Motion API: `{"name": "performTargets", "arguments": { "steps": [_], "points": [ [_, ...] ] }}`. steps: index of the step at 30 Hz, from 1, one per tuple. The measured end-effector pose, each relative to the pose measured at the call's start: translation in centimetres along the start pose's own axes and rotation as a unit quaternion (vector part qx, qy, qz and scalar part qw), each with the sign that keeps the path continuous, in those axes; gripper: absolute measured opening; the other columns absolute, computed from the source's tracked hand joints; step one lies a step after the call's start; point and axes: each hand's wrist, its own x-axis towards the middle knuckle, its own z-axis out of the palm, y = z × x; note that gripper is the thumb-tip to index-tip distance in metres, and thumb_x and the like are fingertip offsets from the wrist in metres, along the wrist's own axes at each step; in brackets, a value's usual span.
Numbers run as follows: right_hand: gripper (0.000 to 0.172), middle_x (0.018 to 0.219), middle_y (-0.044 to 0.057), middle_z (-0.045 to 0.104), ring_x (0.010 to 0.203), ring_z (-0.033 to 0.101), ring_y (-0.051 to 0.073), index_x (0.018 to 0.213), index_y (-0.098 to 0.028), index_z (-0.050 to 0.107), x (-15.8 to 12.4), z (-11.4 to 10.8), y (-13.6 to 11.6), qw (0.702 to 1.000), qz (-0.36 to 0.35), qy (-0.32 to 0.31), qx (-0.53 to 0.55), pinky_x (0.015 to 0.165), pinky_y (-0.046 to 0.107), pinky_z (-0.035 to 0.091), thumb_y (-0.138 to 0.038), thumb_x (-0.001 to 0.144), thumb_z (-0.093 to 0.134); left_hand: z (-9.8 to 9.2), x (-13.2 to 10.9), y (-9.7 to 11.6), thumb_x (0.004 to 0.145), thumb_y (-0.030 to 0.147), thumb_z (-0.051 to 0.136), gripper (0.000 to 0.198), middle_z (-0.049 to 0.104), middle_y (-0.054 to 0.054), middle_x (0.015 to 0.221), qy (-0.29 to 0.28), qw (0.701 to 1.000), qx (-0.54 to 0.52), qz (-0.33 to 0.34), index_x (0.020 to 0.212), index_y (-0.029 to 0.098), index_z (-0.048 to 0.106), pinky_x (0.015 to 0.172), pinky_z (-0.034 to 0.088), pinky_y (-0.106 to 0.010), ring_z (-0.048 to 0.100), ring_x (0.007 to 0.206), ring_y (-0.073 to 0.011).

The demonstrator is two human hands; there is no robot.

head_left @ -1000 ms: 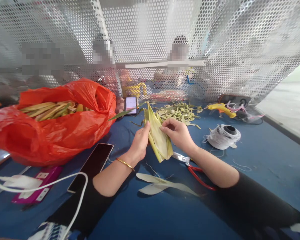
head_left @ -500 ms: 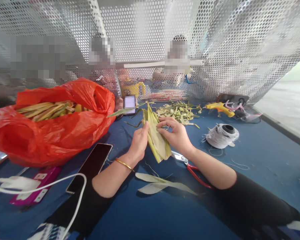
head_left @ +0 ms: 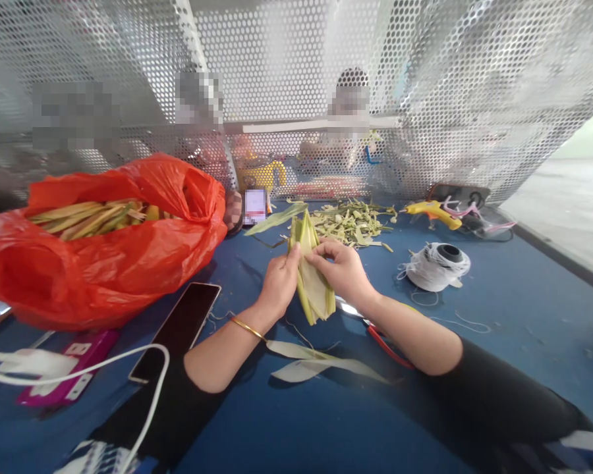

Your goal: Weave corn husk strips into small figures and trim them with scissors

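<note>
A bundle of pale green-yellow corn husks (head_left: 314, 289) stands tilted between my hands, its pointed tip up and its layered cut end down. My left hand (head_left: 281, 280) grips its left side, thumb along the front. With thumb and fingertips together, my right hand (head_left: 343, 268) pinches the husk at the front right. Beneath my right forearm lie red-handled scissors (head_left: 388, 347), partly covered. Loose husk pieces (head_left: 306, 368) rest on the blue table (head_left: 296, 428) just in front of the bundle. Another long husk leaf (head_left: 275, 219) sticks out behind my left hand.
At left sits a red plastic bag (head_left: 178, 260) of husk strips, near a phone (head_left: 182, 329) and a purple power strip (head_left: 74, 368). Husk scraps (head_left: 353, 220) lie behind the bundle. To the right are white string (head_left: 435, 266) and a yellow glue gun (head_left: 435, 212). A perforated screen (head_left: 286, 59) closes the back.
The husk bundle has turned a little more upright. My right hand's fingertips have moved slightly left across its front, closer to my left thumb.
</note>
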Motion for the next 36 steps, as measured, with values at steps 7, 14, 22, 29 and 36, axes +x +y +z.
{"name": "performTargets", "arguments": {
  "steps": [7, 14, 22, 29, 36],
  "points": [
    [0.028, 0.062, -0.003, 0.049, 0.06, 0.044, 0.013, 0.063, -0.02, 0.054, 0.2, -0.5, -0.5, 0.983, 0.09, -0.094, 0.126, 0.057, 0.027, 0.036, -0.045, 0.067, 0.066, 0.1, 0.1, 0.2, 0.07, 0.059, 0.066, 0.046, 0.063, -0.004, 0.059, -0.016, 0.997, -0.066, -0.032, 0.063, 0.014, 0.064, 0.054, 0.043, -0.026, 0.058, 0.061, -0.0182],
    [0.023, 0.066, -0.001, 0.051, 0.065, 0.047, 0.015, 0.053, -0.019, 0.055, 0.2, -0.5, -0.7, 0.985, 0.09, -0.113, 0.09, 0.065, 0.03, 0.039, -0.036, 0.063, 0.068, 0.0, 0.5, 0.2, 0.061, 0.065, 0.07, 0.052, 0.062, -0.003, 0.056, 0.001, 0.996, -0.073, -0.048, 0.059, 0.015, 0.061, 0.05, 0.042, -0.025, 0.057, 0.058, -0.0173],
    [0.015, 0.064, 0.005, 0.064, 0.064, 0.06, 0.02, 0.062, -0.02, 0.059, 0.8, -1.2, -1.5, 0.908, 0.265, -0.139, 0.295, 0.068, 0.033, 0.049, -0.027, 0.074, 0.053, -0.2, 0.7, 0.1, 0.055, 0.056, 0.078, 0.045, 0.063, -0.003, 0.055, -0.036, 0.993, -0.078, -0.077, 0.061, 0.014, 0.065, 0.051, 0.043, -0.025, 0.056, 0.053, -0.015],
    [0.01, 0.062, 0.004, 0.065, 0.059, 0.059, 0.017, 0.065, -0.017, 0.063, 0.9, -1.9, -1.8, 0.903, 0.283, -0.151, 0.287, 0.061, 0.029, 0.047, -0.026, 0.067, 0.067, -0.4, 1.0, 0.3, 0.048, 0.043, 0.083, 0.039, 0.066, -0.001, 0.06, 0.0, 0.998, -0.022, -0.056, 0.068, 0.011, 0.071, 0.054, 0.043, -0.024, 0.055, 0.056, -0.0141],
    [0.03, 0.06, -0.001, 0.058, 0.057, 0.049, 0.011, 0.054, -0.016, 0.057, 0.0, -1.4, -2.3, 0.947, 0.223, -0.158, 0.169, 0.058, 0.026, 0.037, -0.039, 0.06, 0.075, -1.0, 1.2, 0.3, 0.057, 0.04, 0.072, 0.027, 0.063, -0.001, 0.057, 0.063, 0.99, 0.126, 0.005, 0.062, 0.013, 0.069, 0.049, 0.034, -0.023, 0.052, 0.054, -0.0146]
  ]
}}
